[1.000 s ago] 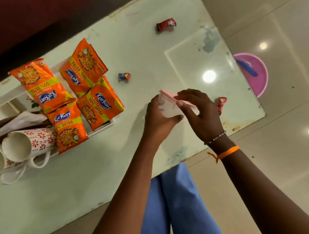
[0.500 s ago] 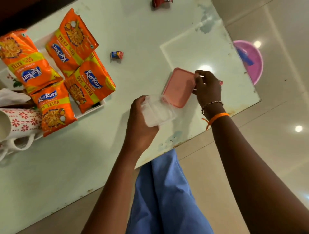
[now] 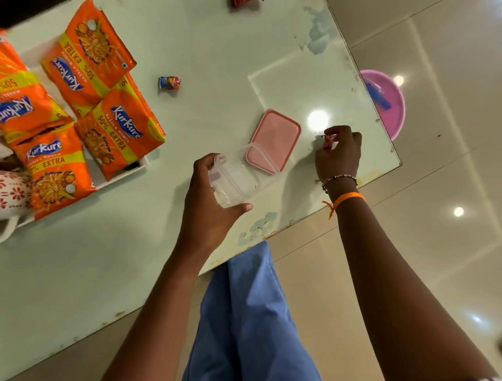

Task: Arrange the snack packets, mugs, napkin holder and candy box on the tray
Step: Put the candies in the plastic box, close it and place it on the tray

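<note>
My left hand [image 3: 209, 206] grips the clear candy box [image 3: 236, 179], lid off, just above the table. Its pink lid [image 3: 274, 140] lies flat on the glass beside the box. My right hand [image 3: 339, 155] is right of the lid, its fingertips pinched on a small red candy [image 3: 330, 138]. Several orange snack packets [image 3: 119, 127] lie on the white tray [image 3: 141, 164] at the left. A red-flowered white mug [image 3: 13, 193] lies on its side at the tray's left edge. A blue and red candy [image 3: 169, 83] rests on the table.
The glass table [image 3: 217, 54] ends at a corner just right of my right hand. A pink basin [image 3: 391, 92] with a blue object sits on the floor beyond that corner. Another red wrapper [image 3: 241, 2] lies at the top edge. My blue-clothed leg [image 3: 244, 312] is below.
My right hand took the pink lid off the box, laid it on the table, let go, then moved right and pinched a red candy. My left hand kept hold of the box.
</note>
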